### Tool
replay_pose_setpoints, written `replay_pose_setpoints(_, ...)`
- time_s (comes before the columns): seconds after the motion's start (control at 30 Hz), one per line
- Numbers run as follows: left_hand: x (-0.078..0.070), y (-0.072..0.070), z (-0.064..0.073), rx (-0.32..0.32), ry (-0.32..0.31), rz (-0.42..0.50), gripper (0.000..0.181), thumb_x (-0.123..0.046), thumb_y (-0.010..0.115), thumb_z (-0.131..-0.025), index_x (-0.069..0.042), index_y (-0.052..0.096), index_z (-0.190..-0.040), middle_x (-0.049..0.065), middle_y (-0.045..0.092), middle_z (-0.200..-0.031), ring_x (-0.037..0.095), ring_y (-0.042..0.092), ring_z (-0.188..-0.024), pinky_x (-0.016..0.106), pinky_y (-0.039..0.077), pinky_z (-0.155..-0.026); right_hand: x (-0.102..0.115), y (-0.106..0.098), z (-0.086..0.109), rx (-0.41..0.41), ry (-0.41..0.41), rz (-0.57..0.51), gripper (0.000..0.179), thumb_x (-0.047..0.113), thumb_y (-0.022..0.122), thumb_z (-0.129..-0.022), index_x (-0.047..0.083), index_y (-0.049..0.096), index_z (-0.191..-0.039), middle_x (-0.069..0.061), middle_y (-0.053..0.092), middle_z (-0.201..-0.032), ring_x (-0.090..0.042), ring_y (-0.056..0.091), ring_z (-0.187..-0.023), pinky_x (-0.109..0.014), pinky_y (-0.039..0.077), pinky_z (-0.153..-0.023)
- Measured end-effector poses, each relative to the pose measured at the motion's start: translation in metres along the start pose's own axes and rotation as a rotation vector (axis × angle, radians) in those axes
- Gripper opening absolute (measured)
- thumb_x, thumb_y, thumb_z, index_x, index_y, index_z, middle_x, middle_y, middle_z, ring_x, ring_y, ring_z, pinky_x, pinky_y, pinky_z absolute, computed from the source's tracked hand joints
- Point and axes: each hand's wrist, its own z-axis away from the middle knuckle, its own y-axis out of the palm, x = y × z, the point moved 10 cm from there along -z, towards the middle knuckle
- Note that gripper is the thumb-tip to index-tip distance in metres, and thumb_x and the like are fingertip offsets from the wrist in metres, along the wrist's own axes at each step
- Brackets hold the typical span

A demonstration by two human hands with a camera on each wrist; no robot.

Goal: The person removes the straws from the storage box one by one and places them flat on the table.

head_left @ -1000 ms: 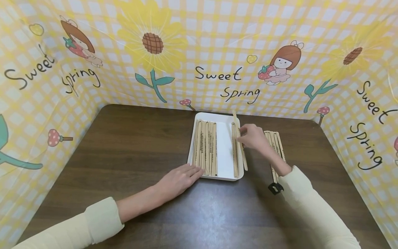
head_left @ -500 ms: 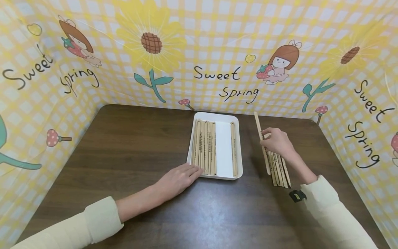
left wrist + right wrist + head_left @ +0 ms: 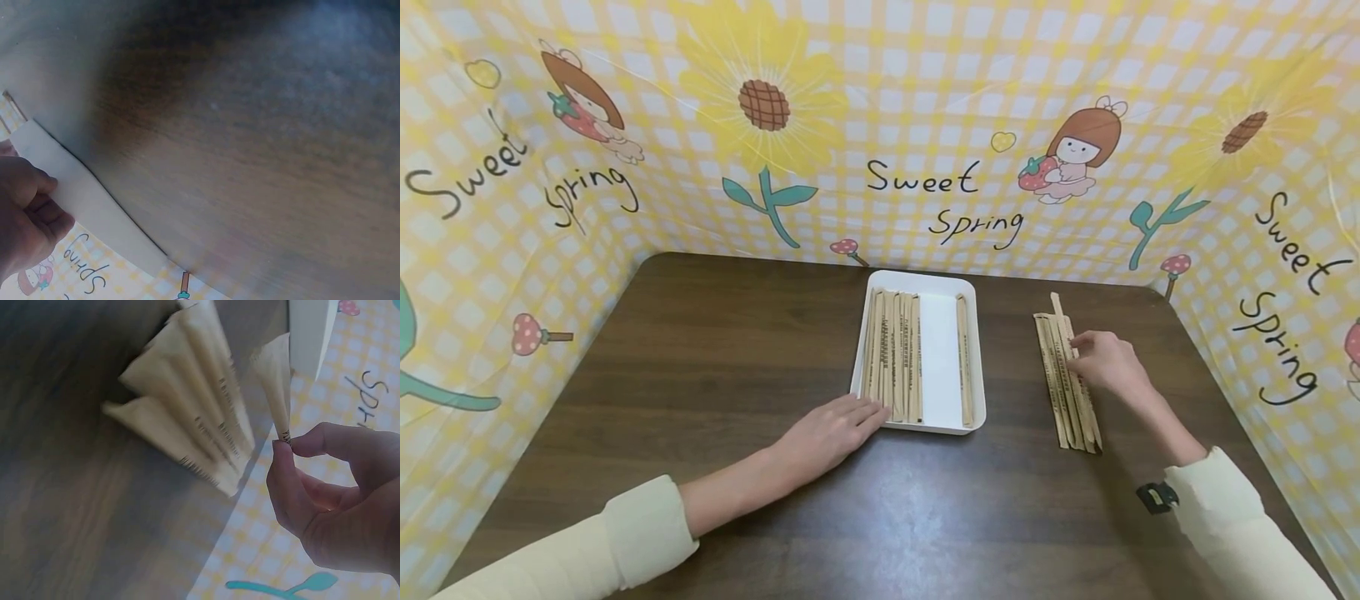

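Note:
In the head view, a white tray (image 3: 942, 367) holds a row of paper-wrapped sticks (image 3: 893, 358) along its left side and a single wrapped stick (image 3: 965, 358) by its right wall. My left hand (image 3: 831, 433) grips the tray's near-left corner; its bent fingers show against the tray wall (image 3: 81, 187) in the left wrist view. My right hand (image 3: 1108, 362) pinches one brown wrapped stick (image 3: 275, 381) between thumb and finger. That stick is over a pile of similar sticks (image 3: 1056, 392) to the right of the tray. Dark print marks the wrappers, and their contents are hidden.
A dark wooden table (image 3: 722, 333) lies under everything. Yellow checked cloth (image 3: 910, 83) with printed flowers walls off its back and both sides. A small black device (image 3: 1157, 497) is at my right sleeve cuff.
My right hand has moved right, from the tray's right edge to the pile, carrying a wrapped stick. The left hand and the tray have stayed in place.

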Motion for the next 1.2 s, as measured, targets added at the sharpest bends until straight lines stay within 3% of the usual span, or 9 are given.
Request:
replay_pose_setpoints(0.1,0.000,0.000,0.000,0.002,-0.001,0.002,0.039,0.002,0.068,-0.089,0.003,0.064,-0.128,0.014,0.067,-0.123,0.026,0.063,-0.114,0.037,0.049,-0.099,-0.011,-0.002,0.001,-0.007,0.013,-0.004,0.048,0.019,0.062,-0.093,-0.010,0.055,-0.131,-0.018,0.071,-0.093,-0.022,0.069,-0.066,-0.040,0.052,-0.062)
replay_pose_setpoints(0.27,0.000,0.001,0.000,-0.001,-0.001,0.008,0.039,0.002,0.068,-0.089,0.003,0.063,-0.127,0.015,0.067,-0.123,0.026,0.063,-0.115,0.037,0.049,-0.100,-0.030,0.000,0.001,0.004,0.035,-0.021,0.046,0.015,0.062,-0.091,-0.012,0.055,-0.128,-0.010,0.072,-0.078,-0.021,0.070,-0.063,-0.039,0.053,-0.060)
replay_pose_setpoints(0.4,-0.001,0.002,0.001,-0.005,0.000,0.011,0.040,0.003,0.069,-0.088,0.003,0.063,-0.127,0.015,0.067,-0.122,0.026,0.062,-0.115,0.037,0.049,-0.099,-0.040,0.002,-0.001,0.015,0.048,-0.033,0.046,0.011,0.062,-0.089,-0.013,0.056,-0.127,-0.013,0.073,-0.082,-0.022,0.070,-0.065,-0.041,0.056,-0.063)
replay_pose_setpoints(0.57,0.000,0.001,0.001,-0.001,-0.005,0.013,0.040,0.002,0.068,-0.088,0.003,0.063,-0.128,0.015,0.067,-0.123,0.026,0.062,-0.115,0.037,0.049,-0.099,-0.047,0.006,-0.002,0.036,0.047,-0.048,0.045,0.009,0.060,-0.088,-0.015,0.055,-0.127,-0.017,0.072,-0.086,-0.021,0.070,-0.064,-0.041,0.058,-0.064)
replay_pose_setpoints(1.2,0.000,0.004,0.001,0.016,-0.013,0.022,0.041,0.002,0.069,-0.089,0.002,0.063,-0.129,0.015,0.065,-0.125,0.026,0.061,-0.117,0.037,0.048,-0.100,-0.058,0.017,-0.005,0.084,0.093,-0.077,0.047,0.008,0.059,-0.088,-0.013,0.052,-0.129,-0.013,0.069,-0.081,-0.021,0.070,-0.065,-0.036,0.059,-0.061)
